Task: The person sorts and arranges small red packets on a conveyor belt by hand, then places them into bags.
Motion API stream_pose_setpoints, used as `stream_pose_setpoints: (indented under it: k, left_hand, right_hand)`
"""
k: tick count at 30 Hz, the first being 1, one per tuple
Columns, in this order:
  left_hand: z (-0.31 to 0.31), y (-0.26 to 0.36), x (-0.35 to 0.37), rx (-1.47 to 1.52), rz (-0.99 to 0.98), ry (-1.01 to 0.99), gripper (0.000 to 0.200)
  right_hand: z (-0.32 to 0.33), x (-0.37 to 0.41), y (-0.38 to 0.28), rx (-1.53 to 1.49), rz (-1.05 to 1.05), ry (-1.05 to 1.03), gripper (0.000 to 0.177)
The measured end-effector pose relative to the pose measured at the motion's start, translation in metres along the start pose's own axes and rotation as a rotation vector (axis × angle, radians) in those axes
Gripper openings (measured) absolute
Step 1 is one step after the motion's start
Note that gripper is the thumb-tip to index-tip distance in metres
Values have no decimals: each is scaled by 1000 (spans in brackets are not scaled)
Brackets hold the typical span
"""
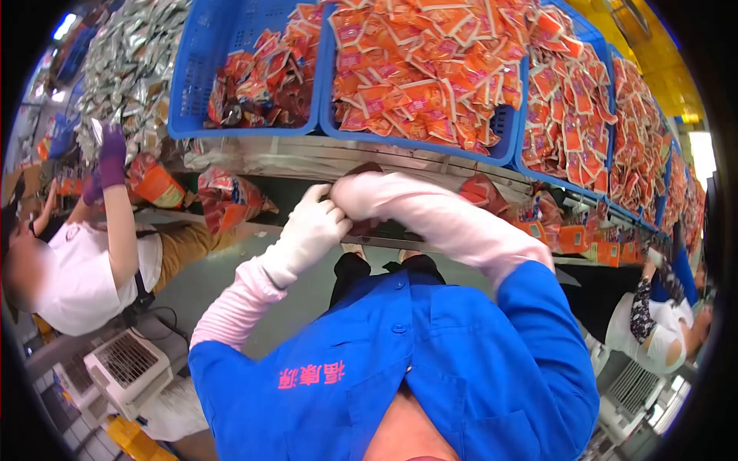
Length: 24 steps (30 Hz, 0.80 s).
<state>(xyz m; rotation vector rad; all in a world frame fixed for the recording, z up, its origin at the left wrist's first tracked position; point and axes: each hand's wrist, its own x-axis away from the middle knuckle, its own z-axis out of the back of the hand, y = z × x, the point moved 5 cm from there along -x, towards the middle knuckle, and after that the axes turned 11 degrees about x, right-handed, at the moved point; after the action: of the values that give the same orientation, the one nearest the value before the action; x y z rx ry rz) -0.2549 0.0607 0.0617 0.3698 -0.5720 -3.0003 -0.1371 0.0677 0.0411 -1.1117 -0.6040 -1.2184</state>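
Hands together, right below the middle crate [503,134]. Left hand [311,227], in a white glove, had its fingers pinched on the end of the pink sleeve cover [438,223] where that cover reached the right hand [355,194]. Right hand was wrapped by the cover, so whether it was open or closed could not be told. A dark reddish bit showed at the hands, too unclear to name. The sleeve cover ran down and right from under the middle crate to the blue jacket [461,361], which filled the space far below the crate.

Middle crate was blue and heaped with orange packets [415,69]. It sat on a metal shelf [307,157] that ran along just under it. Just left of the middle crate stood a second blue crate [223,31], part filled with dark red packets [265,84]. Further left of that lay a pile of silver packets [131,61]. More crates of orange packets stood in a row to the right of the middle crate.

Below and left of the middle crate, red bags [227,198] lay under the shelf. Far left of it, a co-worker's purple-gloved hand [113,154] was raised towards the silver packets. Far below and right of the crate was another person [653,323] in a white top. A white grilled box [127,361] sat low down, well left of the crate.
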Motion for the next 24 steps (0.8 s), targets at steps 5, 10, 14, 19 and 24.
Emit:
stream_pose_setpoints:
  k: [5, 10, 14, 19, 24]
  left_hand:
    - [11, -9, 6, -69, 107, -159, 7]
    - [51, -44, -52, 186, 372, -272, 13]
    - [3, -117, -150, 7, 500, 150, 36]
    - [-42, -161, -159, 79, 589, 232, 29]
    - [18, -20, -124, 1065, 466, 269, 12]
  right_hand:
    - [-10, -64, 3, 40, 30, 199, 20]
    - [25, 95, 53, -227, 454, 1021, 33]
    - [-17, 163, 146, -836, 262, 978, 31]
    - [-68, 84, 139, 72, 58, 700, 35]
    - [-84, 107, 131, 187, 337, 680, 30]
